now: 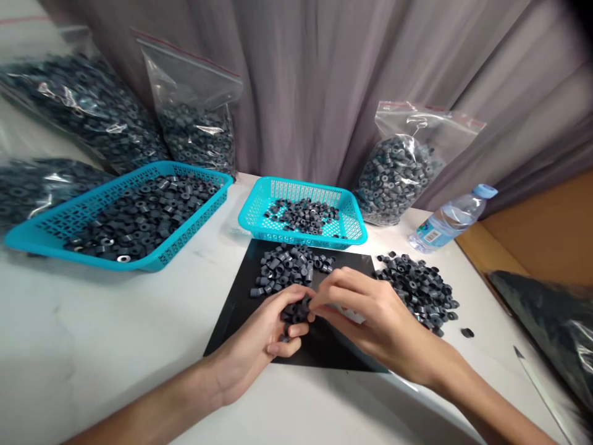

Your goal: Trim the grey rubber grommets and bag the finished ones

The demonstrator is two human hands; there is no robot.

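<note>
Rings (pixel 296 313) lie bunched in the left hand (pixel 254 337), its fingers curled around them above a black mat (pixel 322 349). The right hand (pixel 370 303) meets them, fingertips drawn together; whether these grip one, I cannot tell. White table (pixel 115 334) stretches wide beyond the mat's left edge; a blue basket (pixel 301 238) borders its far edge, a loose pile (pixel 419 290) its right. The rings look dark grey, short and hollow.

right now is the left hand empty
No, the left hand is curled around several small dark grey pieces.
</note>
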